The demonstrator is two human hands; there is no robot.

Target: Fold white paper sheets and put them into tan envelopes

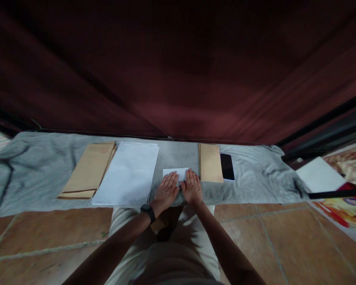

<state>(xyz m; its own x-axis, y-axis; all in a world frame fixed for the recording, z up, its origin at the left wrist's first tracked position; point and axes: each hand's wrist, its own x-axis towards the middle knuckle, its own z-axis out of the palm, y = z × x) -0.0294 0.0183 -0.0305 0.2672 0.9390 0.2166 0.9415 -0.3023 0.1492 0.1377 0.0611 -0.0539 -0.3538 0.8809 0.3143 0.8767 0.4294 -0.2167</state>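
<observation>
A small folded sheet of white paper (181, 172) lies on the grey cloth in front of me. Flat on its left part rests my left hand (166, 188), fingers stretched out; a dark watch is on that wrist. My right hand (192, 187) presses on the paper's right part, also flat with fingers extended. Both palms cover the paper's near side, so its lower edge is hidden. Left of my hands is a stack of large white sheets (127, 172). Just right of my right hand lies a pile of brown envelopes (211, 163).
Larger brown envelopes (87, 168) lie left of the white sheets. A dark-screened phone (227, 166) sits beside the right pile. The grey cloth (255, 174) covers a narrow surface, with a dark red curtain (178, 87) behind it. A colourful printed bag (344, 213) is at far right.
</observation>
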